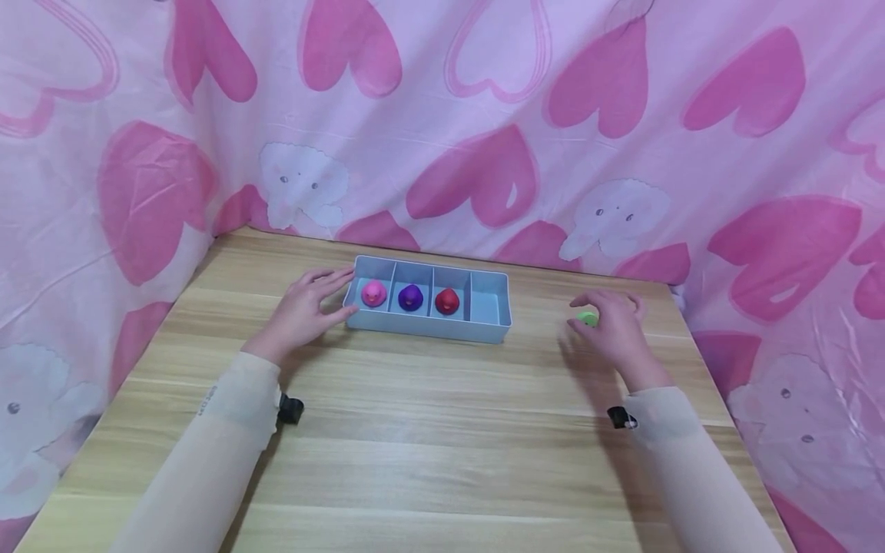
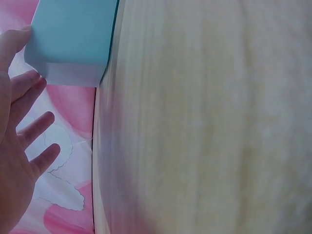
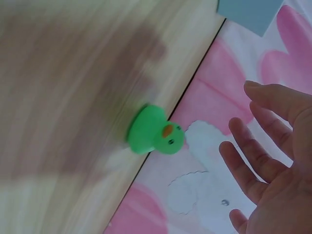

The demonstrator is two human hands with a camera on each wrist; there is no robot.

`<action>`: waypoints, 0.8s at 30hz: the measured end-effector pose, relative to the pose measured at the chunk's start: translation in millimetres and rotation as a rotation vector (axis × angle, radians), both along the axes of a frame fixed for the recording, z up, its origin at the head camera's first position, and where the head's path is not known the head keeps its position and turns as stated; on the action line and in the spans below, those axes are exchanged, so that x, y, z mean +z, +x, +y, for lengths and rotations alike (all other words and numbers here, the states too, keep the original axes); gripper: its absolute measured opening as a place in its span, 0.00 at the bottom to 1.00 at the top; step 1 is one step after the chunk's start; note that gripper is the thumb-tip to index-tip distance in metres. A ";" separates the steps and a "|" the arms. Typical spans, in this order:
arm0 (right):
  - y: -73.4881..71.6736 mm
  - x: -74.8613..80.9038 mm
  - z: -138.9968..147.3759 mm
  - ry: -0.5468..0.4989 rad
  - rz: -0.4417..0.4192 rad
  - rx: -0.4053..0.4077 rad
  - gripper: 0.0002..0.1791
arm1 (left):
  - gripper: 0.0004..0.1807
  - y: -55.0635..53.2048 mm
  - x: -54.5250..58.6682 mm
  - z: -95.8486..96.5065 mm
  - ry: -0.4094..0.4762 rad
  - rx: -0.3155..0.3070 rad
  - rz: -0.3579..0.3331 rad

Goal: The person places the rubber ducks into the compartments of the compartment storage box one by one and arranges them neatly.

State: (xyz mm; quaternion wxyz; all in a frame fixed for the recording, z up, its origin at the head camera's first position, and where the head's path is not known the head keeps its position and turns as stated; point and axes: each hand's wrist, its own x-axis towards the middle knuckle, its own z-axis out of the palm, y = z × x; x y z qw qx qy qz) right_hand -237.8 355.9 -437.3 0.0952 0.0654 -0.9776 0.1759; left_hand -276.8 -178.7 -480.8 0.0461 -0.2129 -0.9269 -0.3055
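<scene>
A light blue divided box [image 1: 429, 326] stands toward the back of the table. Separate compartments hold a pink toy duck [image 1: 374, 293], a purple toy duck [image 1: 411, 297] and a red toy duck [image 1: 447, 301]; the rightmost compartment is bare. My left hand [image 1: 304, 309] touches the box's left end, its fingers spread and fairly straight, as the left wrist view also shows on the box [image 2: 73, 44]. To the right of the box, my right hand [image 1: 615, 326] hovers over a green toy duck [image 3: 148, 131], fingers relaxed and apart from it. In the head view this hand partly hides the duck.
The wooden table [image 1: 442, 430] reaches back to a pink curtain [image 1: 429, 115] printed with hearts and elephants, which also hangs along both sides. A small black device [image 1: 290, 409] sits at the left wrist, another black device [image 1: 621, 418] at the right.
</scene>
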 end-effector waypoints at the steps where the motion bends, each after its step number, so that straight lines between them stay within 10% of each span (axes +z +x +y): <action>1: 0.5 -0.9 2.3 0.002 -0.006 -0.005 0.16 | 0.38 -0.2 -0.2 -0.1 -0.001 0.001 -0.004; 24: 7.8 -23.3 32.4 -0.032 -0.023 -0.053 0.20 | 0.38 -1.0 -2.6 -0.5 0.014 0.017 -0.020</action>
